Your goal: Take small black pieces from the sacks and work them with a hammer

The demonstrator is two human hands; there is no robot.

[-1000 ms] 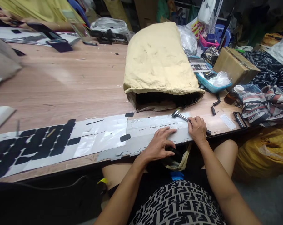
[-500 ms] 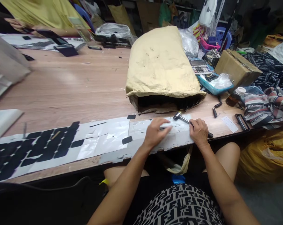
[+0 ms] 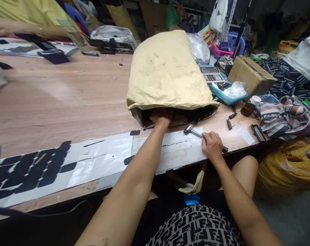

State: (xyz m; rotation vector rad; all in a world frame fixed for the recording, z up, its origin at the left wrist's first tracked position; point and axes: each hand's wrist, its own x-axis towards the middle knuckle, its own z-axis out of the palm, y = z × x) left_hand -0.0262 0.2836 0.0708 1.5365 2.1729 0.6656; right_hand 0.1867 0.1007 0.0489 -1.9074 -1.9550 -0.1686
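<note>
My left hand (image 3: 161,117) reaches into the dark mouth of a large tan paper sack (image 3: 170,75) that lies on the table; its fingers are hidden inside. Around the handle of a small hammer (image 3: 195,132) is my right hand (image 3: 212,146), closed, at the table's front edge. The hammer's metal head points to the left and rests over a pale board (image 3: 178,147). Left of the board lies a white sheet (image 3: 93,153) with black rounded pieces (image 3: 29,167) set in rows.
Right of the sack are a calculator (image 3: 211,74), a blue basket (image 3: 228,97), a cardboard box (image 3: 249,77), a brown bottle (image 3: 250,106) and a striped cloth (image 3: 283,114). A person in a yellow top (image 3: 34,13) sits across the table (image 3: 93,92), beside a phone stand (image 3: 53,56).
My left hand has moved forward from above the pale board into the sack's opening. My right hand stays on the hammer. The whole view has shifted a little.
</note>
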